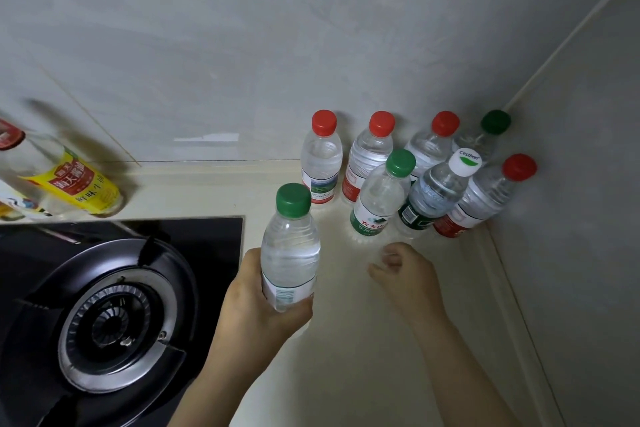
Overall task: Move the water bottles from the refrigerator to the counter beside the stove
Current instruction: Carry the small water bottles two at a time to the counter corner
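My left hand point(256, 305) grips a clear water bottle with a green cap point(290, 246) around its lower half, upright, just above the cream counter point(346, 340) to the right of the stove. Several water bottles stand grouped in the counter's back right corner: red-capped ones point(322, 158) along the wall, a green-capped one point(379, 196) and a white-capped one point(434, 196) in front. My right hand point(405, 274) hovers over the counter just in front of that group, fingers loosely curled, holding nothing.
A black gas stove point(110, 312) with a round burner fills the lower left. Behind it, a yellow-labelled sauce bottle point(69, 180) stands by the tiled wall. Walls close the counter at the back and right.
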{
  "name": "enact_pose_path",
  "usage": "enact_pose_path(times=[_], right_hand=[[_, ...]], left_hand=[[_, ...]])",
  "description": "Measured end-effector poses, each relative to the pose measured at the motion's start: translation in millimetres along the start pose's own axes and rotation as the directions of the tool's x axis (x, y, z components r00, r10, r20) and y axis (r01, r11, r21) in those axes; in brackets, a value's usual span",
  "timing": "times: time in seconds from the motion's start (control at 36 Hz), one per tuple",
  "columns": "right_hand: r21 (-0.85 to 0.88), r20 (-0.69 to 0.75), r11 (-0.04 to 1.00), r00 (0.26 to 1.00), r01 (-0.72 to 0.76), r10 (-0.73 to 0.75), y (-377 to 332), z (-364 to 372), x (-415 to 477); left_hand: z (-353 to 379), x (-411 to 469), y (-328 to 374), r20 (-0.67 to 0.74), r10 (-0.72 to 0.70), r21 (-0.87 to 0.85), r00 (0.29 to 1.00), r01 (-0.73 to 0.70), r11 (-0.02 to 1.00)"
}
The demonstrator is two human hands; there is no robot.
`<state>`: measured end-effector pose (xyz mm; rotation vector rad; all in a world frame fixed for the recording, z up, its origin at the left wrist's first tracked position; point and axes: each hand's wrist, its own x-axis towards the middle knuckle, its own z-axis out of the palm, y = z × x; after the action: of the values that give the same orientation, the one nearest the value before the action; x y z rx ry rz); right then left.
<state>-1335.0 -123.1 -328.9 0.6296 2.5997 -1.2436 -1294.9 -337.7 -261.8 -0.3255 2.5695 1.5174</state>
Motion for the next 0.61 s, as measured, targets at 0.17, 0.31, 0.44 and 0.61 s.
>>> enact_pose_path(times=[0.17, 0.31, 0.44, 0.61], right_hand=[[-0.001, 0.008, 1.0, 1.0, 0.027, -0.027, 8.2, -14.4, -24.6], [0.0, 0.034, 0.999, 0.998, 0.052, -0.051, 15.1, -24.3, -38.4], [0.025, 0.022, 0.998, 0.998, 0.061, -0.062, 18.8, -34.4, -43.0], [0.062, 0.007, 0.996, 0.998, 0.068, -0.068, 20.9, -41.8, -43.5]], left_hand=[[5.6, 3.7, 0.5, 0.02, -0.01, 0.007, 1.0, 0.01, 1.0], [16.2, 12.0, 1.9, 0.029, -0.032, 0.018, 0.999, 0.032, 0.999], [30.9, 26.8, 7.7, 0.023, -0.011, 0.001, 1.0, 0.011, 1.0], [42.7, 48.0, 21.2, -0.017, 0.02, -0.047, 1.0, -0.021, 0.999]])
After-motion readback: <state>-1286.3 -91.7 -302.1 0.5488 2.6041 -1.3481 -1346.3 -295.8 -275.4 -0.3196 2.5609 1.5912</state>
